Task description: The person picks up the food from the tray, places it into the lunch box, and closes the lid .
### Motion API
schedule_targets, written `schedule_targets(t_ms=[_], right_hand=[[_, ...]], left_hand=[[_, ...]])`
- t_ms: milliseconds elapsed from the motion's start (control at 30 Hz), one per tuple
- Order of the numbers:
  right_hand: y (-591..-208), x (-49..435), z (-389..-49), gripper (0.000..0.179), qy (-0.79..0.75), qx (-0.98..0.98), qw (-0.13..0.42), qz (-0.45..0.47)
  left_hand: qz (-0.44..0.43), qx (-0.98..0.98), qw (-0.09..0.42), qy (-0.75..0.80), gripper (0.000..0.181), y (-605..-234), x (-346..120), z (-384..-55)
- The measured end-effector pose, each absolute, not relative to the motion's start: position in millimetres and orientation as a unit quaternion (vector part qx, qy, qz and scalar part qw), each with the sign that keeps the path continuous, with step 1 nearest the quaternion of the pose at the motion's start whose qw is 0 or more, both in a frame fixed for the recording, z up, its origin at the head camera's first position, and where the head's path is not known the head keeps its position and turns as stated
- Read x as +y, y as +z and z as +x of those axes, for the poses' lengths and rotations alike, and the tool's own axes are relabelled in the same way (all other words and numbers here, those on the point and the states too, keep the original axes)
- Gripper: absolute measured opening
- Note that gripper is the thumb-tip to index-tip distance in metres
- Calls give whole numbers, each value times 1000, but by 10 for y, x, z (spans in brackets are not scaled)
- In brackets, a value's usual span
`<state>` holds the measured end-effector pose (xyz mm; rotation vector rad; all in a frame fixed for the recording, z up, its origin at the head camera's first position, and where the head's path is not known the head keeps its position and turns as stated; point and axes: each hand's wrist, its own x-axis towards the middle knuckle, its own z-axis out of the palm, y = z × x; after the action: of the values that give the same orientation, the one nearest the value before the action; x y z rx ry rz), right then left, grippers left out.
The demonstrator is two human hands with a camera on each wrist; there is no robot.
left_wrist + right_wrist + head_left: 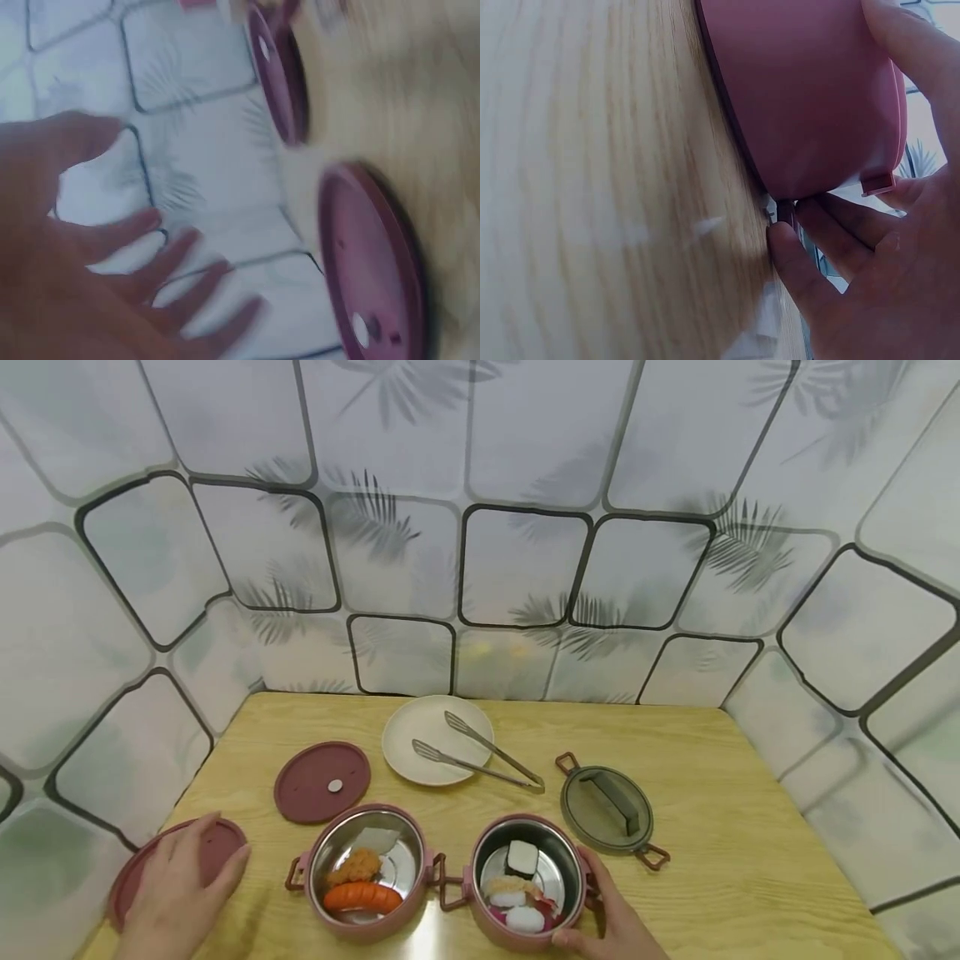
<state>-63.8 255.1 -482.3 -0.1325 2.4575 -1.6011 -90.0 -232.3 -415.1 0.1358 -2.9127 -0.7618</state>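
My left hand [176, 881] hovers with spread fingers over a dark red lid [225, 839] at the front left; the left wrist view shows the palm with nothing in it and a lid [367, 255] beyond. My right hand [618, 918] grips the right side of a pink pot [517, 943], its thumb low on the wall and the fingers by the side handle. In the right wrist view the pot's wall [802, 90] lies between thumb and fingers. That pot holds several sushi-like pieces [525, 918] and a rice piece with a dark band [522, 858].
Beside it a second pink pot [375, 931] holds a scored red sausage [362, 897], a breaded piece [356, 867] and a whitish piece [377, 839]. Behind are another dark red lid [307, 785], a white plate [405, 760] with metal tongs [495, 747] across it, and a handled glass lid [588, 814].
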Motion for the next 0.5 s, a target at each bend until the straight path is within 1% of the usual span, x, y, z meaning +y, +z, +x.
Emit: schedule_targets(t_ms=[67,100,167,333,500], right_hand=[[-4825,2551,-624,90,-542,832,106,-45],[-4825,2552,-620,90,-541,833,107,-44],[-4825,2554,-616,89,-536,836,109,-43],[-4818,2551,-618,89,-532,838,111,-45],[-4810,2554,-624,90,-532,839,110,-45]], left_hand=[[110,-969,-35,-217,95,-4253,-2502,-949],[136,-968,-72,-199,104,-4305,-2563,-973],[179,-960,-113,-181,118,-4409,-2623,-1003],[240,-946,-134,-175,136,-4616,-2684,-1068],[271,-941,-126,-161,144,-4707,-2703,-1157]])
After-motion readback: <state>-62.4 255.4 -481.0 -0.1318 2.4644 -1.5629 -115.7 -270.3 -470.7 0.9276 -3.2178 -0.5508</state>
